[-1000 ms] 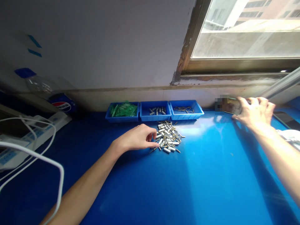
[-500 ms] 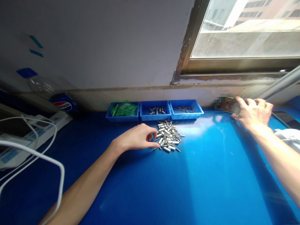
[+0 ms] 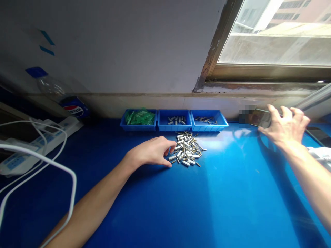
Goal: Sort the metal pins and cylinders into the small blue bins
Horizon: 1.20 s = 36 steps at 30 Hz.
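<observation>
A pile of small silvery and brass-coloured metal parts [image 3: 188, 148] lies on the blue table. My left hand [image 3: 155, 151] is at the pile's left edge, thumb and fingers apart, with nothing seen between them. Behind the pile stand three blue trays: the left one [image 3: 138, 128] holds green plastic packets, the middle one [image 3: 175, 127] short metal cylinders, the right one [image 3: 210, 127] thin pins. Far to the right, my right hand [image 3: 286, 127] has its fingers spread beside a flat, picture-like object [image 3: 258, 117] leaning near the wall; whether it touches it is unclear.
A bottle with a blue cap [image 3: 73, 106] stands at the back left, near a white power strip [image 3: 41, 146]. A white cable [image 3: 73, 186] loops across the left foreground. At the right edge are a dark flat object [image 3: 319, 136] and something white [image 3: 320, 153].
The thumb and fingers of my left hand have parted wider at the pile's edge. My right hand's fingers have lifted and spread more. The whole view has shifted slightly.
</observation>
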Each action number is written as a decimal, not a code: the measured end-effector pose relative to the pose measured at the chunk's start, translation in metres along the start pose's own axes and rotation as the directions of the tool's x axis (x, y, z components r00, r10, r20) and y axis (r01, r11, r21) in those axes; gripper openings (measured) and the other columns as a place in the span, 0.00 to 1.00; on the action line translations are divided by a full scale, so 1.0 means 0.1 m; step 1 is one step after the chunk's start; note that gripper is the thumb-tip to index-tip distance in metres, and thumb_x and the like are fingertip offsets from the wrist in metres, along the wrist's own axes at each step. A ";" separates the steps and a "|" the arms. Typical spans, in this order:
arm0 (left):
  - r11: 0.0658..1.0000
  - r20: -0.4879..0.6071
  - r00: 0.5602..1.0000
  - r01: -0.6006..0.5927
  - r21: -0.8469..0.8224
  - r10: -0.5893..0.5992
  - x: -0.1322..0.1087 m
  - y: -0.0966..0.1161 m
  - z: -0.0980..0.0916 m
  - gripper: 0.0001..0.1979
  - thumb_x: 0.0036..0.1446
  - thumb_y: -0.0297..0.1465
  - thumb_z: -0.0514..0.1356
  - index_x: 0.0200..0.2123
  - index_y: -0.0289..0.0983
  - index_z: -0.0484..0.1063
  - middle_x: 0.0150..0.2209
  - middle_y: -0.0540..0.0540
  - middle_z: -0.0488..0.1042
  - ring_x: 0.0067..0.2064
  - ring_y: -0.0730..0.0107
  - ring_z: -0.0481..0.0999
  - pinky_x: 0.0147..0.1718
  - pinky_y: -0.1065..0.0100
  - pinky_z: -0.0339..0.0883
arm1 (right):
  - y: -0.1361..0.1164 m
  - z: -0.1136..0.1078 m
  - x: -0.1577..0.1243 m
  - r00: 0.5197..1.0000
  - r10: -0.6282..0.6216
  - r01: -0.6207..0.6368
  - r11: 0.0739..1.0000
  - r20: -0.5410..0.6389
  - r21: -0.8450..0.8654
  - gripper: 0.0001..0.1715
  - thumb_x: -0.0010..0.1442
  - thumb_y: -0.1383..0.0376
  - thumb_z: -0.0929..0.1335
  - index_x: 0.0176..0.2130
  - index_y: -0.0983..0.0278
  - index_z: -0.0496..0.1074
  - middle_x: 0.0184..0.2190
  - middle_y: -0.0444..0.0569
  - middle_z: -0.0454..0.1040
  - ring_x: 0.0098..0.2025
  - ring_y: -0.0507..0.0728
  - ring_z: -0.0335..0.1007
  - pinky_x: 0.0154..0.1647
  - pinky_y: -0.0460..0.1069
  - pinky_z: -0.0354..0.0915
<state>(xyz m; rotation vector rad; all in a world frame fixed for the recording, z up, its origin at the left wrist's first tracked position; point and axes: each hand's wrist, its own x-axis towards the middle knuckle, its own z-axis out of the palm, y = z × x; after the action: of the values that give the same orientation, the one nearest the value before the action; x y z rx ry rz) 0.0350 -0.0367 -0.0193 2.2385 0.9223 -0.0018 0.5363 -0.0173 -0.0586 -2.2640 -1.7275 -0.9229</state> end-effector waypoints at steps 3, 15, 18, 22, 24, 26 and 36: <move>1.000 0.001 1.000 0.019 -0.007 -0.019 0.00 0.00 0.01 0.12 0.49 0.32 0.71 0.33 0.38 0.71 0.29 0.51 0.74 0.28 0.70 0.71 0.24 0.70 0.55 | -0.45 -0.48 -0.06 0.996 -0.046 0.067 0.951 -0.076 0.301 0.32 0.63 0.56 0.73 0.63 0.62 0.71 0.58 0.63 0.76 0.61 0.72 0.66 0.58 0.62 0.60; 0.996 -0.029 1.000 -0.004 0.091 0.007 -0.04 0.04 0.00 0.10 0.45 0.20 0.60 0.29 0.39 0.68 0.26 0.51 0.74 0.25 0.70 0.69 0.23 0.69 0.52 | -2.32 -1.31 -0.65 0.957 -0.287 0.000 0.135 0.039 0.991 0.08 0.65 0.61 0.71 0.44 0.58 0.79 0.40 0.47 0.84 0.39 0.60 0.80 0.45 0.56 0.73; 0.997 -0.010 0.999 -0.029 0.076 0.030 -0.04 0.01 -0.02 0.09 0.46 0.20 0.60 0.29 0.39 0.67 0.26 0.51 0.73 0.25 0.71 0.68 0.24 0.69 0.53 | -2.36 -1.24 -0.79 0.968 -0.213 -0.124 0.065 0.136 0.990 0.08 0.66 0.59 0.71 0.44 0.58 0.79 0.38 0.47 0.84 0.39 0.60 0.80 0.44 0.56 0.74; 0.992 -0.025 0.992 -0.120 0.046 0.121 -0.04 0.00 -0.03 0.10 0.45 0.22 0.63 0.29 0.38 0.65 0.29 0.51 0.74 0.28 0.70 0.69 0.26 0.69 0.56 | -2.32 -1.20 -0.92 0.969 -0.139 -0.201 0.040 0.204 0.979 0.09 0.65 0.58 0.72 0.43 0.58 0.79 0.37 0.48 0.83 0.40 0.61 0.80 0.45 0.57 0.74; 0.991 -0.019 0.991 -0.131 0.035 0.132 -0.03 0.00 -0.02 0.10 0.46 0.23 0.64 0.29 0.38 0.65 0.29 0.51 0.74 0.29 0.70 0.69 0.27 0.68 0.56 | -2.32 -1.20 -0.95 0.966 -0.125 -0.225 0.019 0.226 0.974 0.09 0.65 0.57 0.72 0.44 0.58 0.79 0.36 0.48 0.83 0.39 0.61 0.80 0.45 0.57 0.74; 0.992 -0.004 0.993 -0.117 0.039 0.117 -0.03 0.01 -0.01 0.10 0.47 0.22 0.63 0.29 0.38 0.65 0.28 0.51 0.74 0.28 0.71 0.69 0.26 0.68 0.56 | -2.33 -1.19 -0.96 0.962 -0.133 -0.241 0.006 0.240 0.971 0.10 0.65 0.57 0.72 0.44 0.58 0.79 0.36 0.48 0.83 0.37 0.60 0.80 0.45 0.56 0.74; 0.992 -0.056 0.991 -0.123 0.042 0.125 0.03 0.00 0.03 0.10 0.50 0.20 0.60 0.31 0.39 0.63 0.27 0.53 0.73 0.26 0.73 0.70 0.25 0.70 0.54 | -2.35 -1.15 -0.98 0.964 -0.131 -0.231 0.004 0.229 0.973 0.09 0.64 0.59 0.72 0.44 0.60 0.80 0.35 0.47 0.83 0.35 0.58 0.80 0.42 0.54 0.74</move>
<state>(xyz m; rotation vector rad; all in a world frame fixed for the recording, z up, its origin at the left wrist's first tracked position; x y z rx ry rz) 0.0382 -0.0369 -0.0227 2.3389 0.8185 0.1041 0.2640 -0.0744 -0.0771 -1.2791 -1.4393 0.6971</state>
